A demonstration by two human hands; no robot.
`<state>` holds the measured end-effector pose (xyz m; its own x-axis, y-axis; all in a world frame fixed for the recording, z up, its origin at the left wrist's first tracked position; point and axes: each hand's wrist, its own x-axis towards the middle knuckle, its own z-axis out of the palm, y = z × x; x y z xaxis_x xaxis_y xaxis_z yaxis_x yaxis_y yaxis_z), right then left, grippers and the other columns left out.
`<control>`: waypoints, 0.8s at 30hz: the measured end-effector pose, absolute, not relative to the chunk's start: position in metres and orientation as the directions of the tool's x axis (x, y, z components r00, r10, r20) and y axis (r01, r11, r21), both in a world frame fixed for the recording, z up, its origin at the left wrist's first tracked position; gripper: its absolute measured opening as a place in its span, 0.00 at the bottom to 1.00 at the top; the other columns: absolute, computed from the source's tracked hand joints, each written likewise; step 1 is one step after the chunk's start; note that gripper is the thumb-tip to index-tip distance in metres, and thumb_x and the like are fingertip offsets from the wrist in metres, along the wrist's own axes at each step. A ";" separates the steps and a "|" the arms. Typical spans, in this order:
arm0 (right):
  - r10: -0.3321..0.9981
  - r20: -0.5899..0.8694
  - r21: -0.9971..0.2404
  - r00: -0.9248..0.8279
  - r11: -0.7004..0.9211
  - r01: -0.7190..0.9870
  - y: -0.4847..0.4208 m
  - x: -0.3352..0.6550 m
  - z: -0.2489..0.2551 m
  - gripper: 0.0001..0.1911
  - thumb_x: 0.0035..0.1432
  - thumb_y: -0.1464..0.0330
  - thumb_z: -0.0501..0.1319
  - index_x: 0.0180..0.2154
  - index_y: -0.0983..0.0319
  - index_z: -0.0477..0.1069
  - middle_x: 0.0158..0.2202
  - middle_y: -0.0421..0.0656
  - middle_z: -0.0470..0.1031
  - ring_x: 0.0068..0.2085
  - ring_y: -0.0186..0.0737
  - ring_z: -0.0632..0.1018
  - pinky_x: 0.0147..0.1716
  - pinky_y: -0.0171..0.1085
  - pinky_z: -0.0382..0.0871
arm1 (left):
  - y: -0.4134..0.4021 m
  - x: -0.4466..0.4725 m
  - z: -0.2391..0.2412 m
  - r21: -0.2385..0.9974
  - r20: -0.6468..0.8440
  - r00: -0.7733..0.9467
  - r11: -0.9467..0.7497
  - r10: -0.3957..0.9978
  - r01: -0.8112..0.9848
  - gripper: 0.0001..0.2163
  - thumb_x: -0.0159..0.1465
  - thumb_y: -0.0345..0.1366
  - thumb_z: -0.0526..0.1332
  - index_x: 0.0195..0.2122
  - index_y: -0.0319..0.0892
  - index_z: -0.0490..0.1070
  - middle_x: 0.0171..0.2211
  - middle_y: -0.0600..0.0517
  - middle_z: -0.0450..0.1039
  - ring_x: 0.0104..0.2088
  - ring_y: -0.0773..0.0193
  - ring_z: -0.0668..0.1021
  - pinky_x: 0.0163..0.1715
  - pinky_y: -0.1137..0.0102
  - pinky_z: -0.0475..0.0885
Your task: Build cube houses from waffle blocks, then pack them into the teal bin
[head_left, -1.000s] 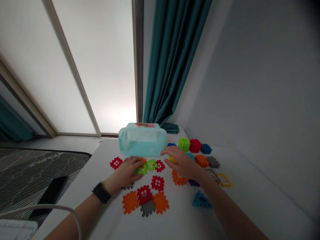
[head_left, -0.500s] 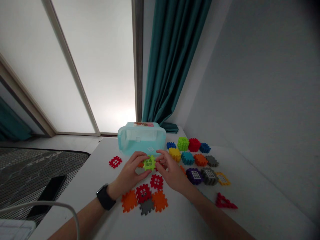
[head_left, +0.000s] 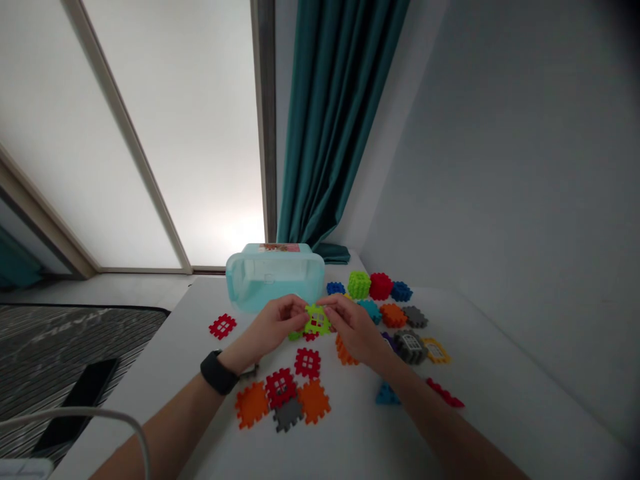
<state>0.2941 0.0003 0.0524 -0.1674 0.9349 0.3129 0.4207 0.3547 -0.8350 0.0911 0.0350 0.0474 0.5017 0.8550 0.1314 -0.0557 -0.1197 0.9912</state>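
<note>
A lime-green square building tile with a window grid (head_left: 317, 320) is held up between my two hands. My left hand (head_left: 273, 332) pinches its left edge, and my right hand (head_left: 354, 328) grips its right edge. Below it on the table, a red window tile (head_left: 307, 362) lies by itself. Nearer to me, another red window tile (head_left: 281, 387) lies among a left orange tile (head_left: 251, 404), a grey tile (head_left: 288, 415) and a right orange tile (head_left: 315, 401). More orange tiles (head_left: 345, 351) show beside my right hand, partly hidden by it.
A translucent aqua bin (head_left: 275, 283) lies behind my hands. Stacks of coloured tiles, including a red stack (head_left: 381, 286) and a grey window stack (head_left: 411, 347), stand to the right. A lone red tile (head_left: 223, 326) lies at left. A white cable (head_left: 115, 415) crosses the lower left.
Both hands have moved slightly right with the green tile, which is now tilted differently. The view has shifted a little, and a blue piece shows by my right forearm.
</note>
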 end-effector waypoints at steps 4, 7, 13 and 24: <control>0.943 0.287 -0.891 -0.167 0.327 0.316 0.000 0.292 0.053 0.09 0.65 0.62 0.56 0.44 0.57 0.70 0.25 0.35 0.63 0.25 0.35 0.68 0.25 0.35 0.62 | 0.031 0.091 0.052 0.993 0.076 0.513 -0.019 0.855 -0.115 0.13 0.60 0.44 0.69 0.34 0.40 0.72 0.27 0.55 0.71 0.28 0.68 0.73 0.31 0.71 0.68; 0.946 0.287 -0.915 -0.152 0.317 0.250 0.002 0.289 0.052 0.10 0.63 0.62 0.58 0.45 0.57 0.69 0.26 0.34 0.64 0.26 0.36 0.69 0.27 0.36 0.64 | 0.031 0.090 0.053 0.983 0.028 0.492 0.065 0.870 -0.172 0.12 0.58 0.42 0.71 0.34 0.39 0.72 0.28 0.55 0.72 0.28 0.69 0.74 0.31 0.72 0.69; 0.965 0.210 -0.967 -0.159 0.229 0.114 0.006 0.291 0.049 0.12 0.59 0.60 0.62 0.43 0.57 0.69 0.26 0.34 0.68 0.27 0.36 0.74 0.31 0.39 0.71 | 0.034 0.090 0.047 0.942 -0.065 0.501 0.218 0.863 -0.254 0.15 0.55 0.41 0.74 0.36 0.38 0.73 0.31 0.52 0.77 0.28 0.68 0.78 0.32 0.72 0.73; 0.985 0.101 -0.995 -0.143 0.097 -0.029 0.009 0.297 0.040 0.15 0.55 0.59 0.67 0.43 0.58 0.76 0.34 0.39 0.78 0.36 0.39 0.77 0.39 0.40 0.70 | 0.037 0.090 0.044 0.923 -0.116 0.464 0.268 0.878 -0.275 0.18 0.50 0.40 0.78 0.37 0.38 0.77 0.34 0.50 0.80 0.33 0.67 0.81 0.33 0.74 0.77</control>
<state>0.2968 0.0092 0.0404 -0.1430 0.9846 0.1006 -0.0295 0.0974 -0.9948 0.0899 0.0370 0.0438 0.4645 0.8779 -0.1164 -0.2748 0.2679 0.9234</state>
